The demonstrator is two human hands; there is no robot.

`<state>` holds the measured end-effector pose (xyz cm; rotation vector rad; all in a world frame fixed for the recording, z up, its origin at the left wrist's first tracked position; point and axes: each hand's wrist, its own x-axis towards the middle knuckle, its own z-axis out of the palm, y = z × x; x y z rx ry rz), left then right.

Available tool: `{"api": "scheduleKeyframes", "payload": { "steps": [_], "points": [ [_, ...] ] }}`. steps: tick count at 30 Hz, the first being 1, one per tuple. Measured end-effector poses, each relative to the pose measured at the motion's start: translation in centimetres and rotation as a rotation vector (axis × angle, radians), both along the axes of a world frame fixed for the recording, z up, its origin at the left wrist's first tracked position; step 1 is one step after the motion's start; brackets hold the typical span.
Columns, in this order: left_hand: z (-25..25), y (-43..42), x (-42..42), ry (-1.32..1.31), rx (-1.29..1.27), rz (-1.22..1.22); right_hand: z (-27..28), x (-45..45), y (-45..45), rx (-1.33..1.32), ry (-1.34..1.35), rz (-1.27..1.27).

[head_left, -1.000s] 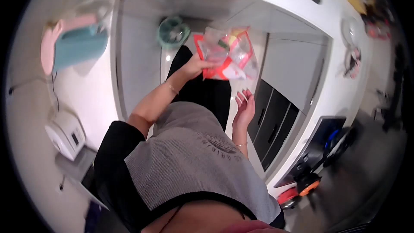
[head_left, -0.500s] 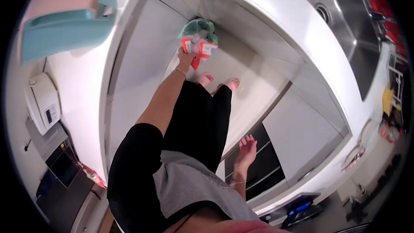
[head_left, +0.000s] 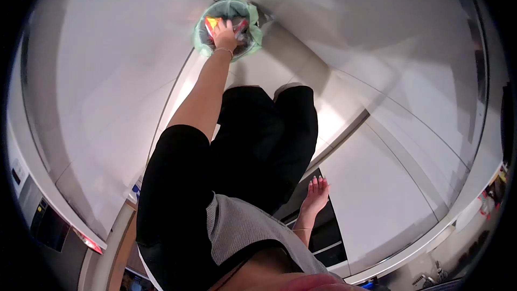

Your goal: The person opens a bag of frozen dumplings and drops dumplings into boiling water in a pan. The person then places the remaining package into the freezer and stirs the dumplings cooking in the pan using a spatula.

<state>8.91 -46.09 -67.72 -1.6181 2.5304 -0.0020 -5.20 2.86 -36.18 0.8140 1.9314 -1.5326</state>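
Observation:
My left hand (head_left: 225, 36) reaches down into a round bin (head_left: 255, 40) lined with a pale green bag. Its fingers press on a crumpled red packet (head_left: 213, 23) with a yellow-orange patch; a second red piece shows by the thumb side, and I cannot tell if both are one thing. Some clear and dark rubbish lies beneath, partly hidden by the hand. Off to the right, my right hand (head_left: 315, 196) hangs in the air with nothing in it, its fingers extended and slightly bent.
The bin stands on the tiled floor (head_left: 293, 54) in the corner between pale cabinet fronts (head_left: 107, 64). To the right are a dark panel (head_left: 326, 226) and more white cabinet doors (head_left: 388, 194). My black-clothed knees (head_left: 269, 124) are bent near the bin.
My body has bent lower towards the bin. My left hand has carried the red packaging down from above the rim to inside it. My right hand still hangs open.

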Motion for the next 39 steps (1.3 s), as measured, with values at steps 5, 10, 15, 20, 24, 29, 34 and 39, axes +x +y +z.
{"api": "scheduleKeyframes", "payload": {
  "steps": [5,10,15,20,24,29,34,39],
  "points": [
    [4.4,-0.1,-1.6,0.214,0.076,-0.046,0.4,0.2,2.2,-0.036,-0.02,-0.05],
    [6.2,4.0,2.3,0.41,0.171,-0.427,8.5,1.9,2.2,-0.09,-0.008,-0.102],
    [8.4,15.5,7.6,0.103,0.879,-0.558,19.5,5.8,1.8,-0.243,0.166,-0.278],
    [28.6,19.9,6.5,0.052,1.214,-0.688,29.7,14.7,3.1,-0.08,0.319,-0.621],
    [36.7,20.9,1.8,0.154,1.326,-0.999,34.0,24.5,4.5,-0.014,0.446,-1.012],
    [39.8,25.6,-5.6,-0.103,1.172,-1.483,34.1,36.9,3.5,0.043,0.557,-1.549],
    [44.2,39.0,-5.9,-0.137,1.196,-1.83,32.7,47.4,0.3,0.085,0.533,-2.024],
    [46.0,51.3,8.2,-0.357,1.579,-1.787,33.4,54.7,-4.3,0.243,0.684,-2.269]
  ]
}}
